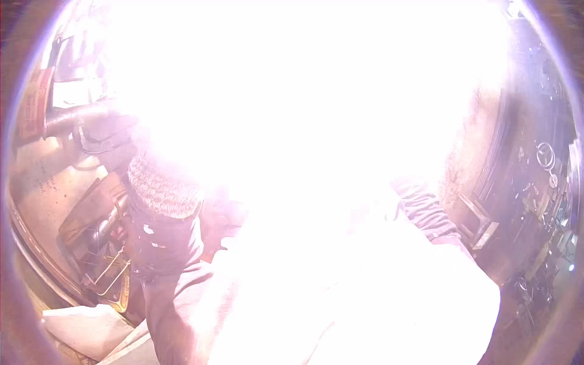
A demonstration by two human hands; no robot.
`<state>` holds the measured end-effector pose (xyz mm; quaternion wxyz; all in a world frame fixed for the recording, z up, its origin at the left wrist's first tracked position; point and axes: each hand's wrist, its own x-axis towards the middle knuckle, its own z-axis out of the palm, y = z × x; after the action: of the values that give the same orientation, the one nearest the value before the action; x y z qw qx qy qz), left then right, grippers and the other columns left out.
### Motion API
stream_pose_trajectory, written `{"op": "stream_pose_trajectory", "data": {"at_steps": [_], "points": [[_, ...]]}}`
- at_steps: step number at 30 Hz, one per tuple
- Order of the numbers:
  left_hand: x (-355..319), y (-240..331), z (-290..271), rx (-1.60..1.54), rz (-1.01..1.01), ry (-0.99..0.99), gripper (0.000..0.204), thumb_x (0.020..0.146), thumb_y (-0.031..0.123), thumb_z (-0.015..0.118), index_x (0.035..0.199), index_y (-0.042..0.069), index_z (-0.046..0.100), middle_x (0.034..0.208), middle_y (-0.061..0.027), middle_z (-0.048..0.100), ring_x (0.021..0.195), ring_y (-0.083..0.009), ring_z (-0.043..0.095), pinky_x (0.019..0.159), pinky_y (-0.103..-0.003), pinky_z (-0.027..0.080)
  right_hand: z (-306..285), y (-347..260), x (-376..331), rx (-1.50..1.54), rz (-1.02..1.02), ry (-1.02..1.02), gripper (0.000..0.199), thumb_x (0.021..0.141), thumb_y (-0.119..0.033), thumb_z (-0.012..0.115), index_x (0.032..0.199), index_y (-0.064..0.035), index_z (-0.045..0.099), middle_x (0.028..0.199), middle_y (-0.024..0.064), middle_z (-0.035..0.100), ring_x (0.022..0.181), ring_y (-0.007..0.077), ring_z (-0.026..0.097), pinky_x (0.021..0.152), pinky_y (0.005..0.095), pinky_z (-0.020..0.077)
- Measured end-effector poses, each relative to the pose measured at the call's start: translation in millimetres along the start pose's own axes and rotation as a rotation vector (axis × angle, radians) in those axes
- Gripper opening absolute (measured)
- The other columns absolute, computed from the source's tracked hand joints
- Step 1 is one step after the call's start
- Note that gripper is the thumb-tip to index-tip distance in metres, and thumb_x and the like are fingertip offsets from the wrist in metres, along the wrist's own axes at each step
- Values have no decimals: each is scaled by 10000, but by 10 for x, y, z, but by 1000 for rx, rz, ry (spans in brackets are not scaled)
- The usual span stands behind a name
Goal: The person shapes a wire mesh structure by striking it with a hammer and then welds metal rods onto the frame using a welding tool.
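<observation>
A white glare floods the middle of the head view and swallows both of my hands, so their fingers and anything in them are hidden. On the left my dark sleeve (161, 243) rises toward the glare and ends in a grey knitted cuff (164, 188). My right sleeve (429, 213), bunched in folds, shows at the glare's right edge. Below, a washed-out pale surface, perhaps my clothing, covers the lower middle; what it is I cannot make out.
A metal tube (79, 120) and a yellow-edged frame (121, 289) lie at left. Pale flat pieces (91, 331) are at lower left. An angled metal piece (480, 225) stands right of my sleeve. Farther right is a round ring-like part (545, 156) among cluttered small items.
</observation>
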<state>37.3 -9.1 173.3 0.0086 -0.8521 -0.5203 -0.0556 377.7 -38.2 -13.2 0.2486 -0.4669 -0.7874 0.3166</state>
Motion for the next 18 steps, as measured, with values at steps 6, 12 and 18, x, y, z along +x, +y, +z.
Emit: {"op": "stream_pose_trajectory", "data": {"at_steps": [6, 12, 18], "points": [[-154, -99, 229, 80, 158, 274, 169, 836, 139, 818, 972, 91, 732, 1007, -65, 700, 949, -253, 692, 814, -349, 585, -42, -75, 45, 101, 26, -48, 323, 836, -261, 787, 1101, -95, 706, 919, 107, 711, 821, 303, 702, 753, 388, 570], [-192, 55, 114, 490, 198, 146, 225, 885, 225, 774, 1022, 50, 736, 1049, -86, 722, 947, -247, 700, 872, -376, 596, 146, -119, 41, 247, 38, 83, 310, 876, -232, 768, 1127, -79, 670, 915, 73, 710, 791, 237, 707, 724, 363, 563], [-68, 72, 135, 302, 115, 180, 252, 909, 198, 731, 1107, 43, 731, 1056, -113, 738, 942, -274, 716, 864, -390, 596, 27, -13, -7, 121, -105, 84, 452, 769, -206, 897, 1152, -74, 696, 974, 95, 735, 851, 246, 745, 740, 371, 600]]}}
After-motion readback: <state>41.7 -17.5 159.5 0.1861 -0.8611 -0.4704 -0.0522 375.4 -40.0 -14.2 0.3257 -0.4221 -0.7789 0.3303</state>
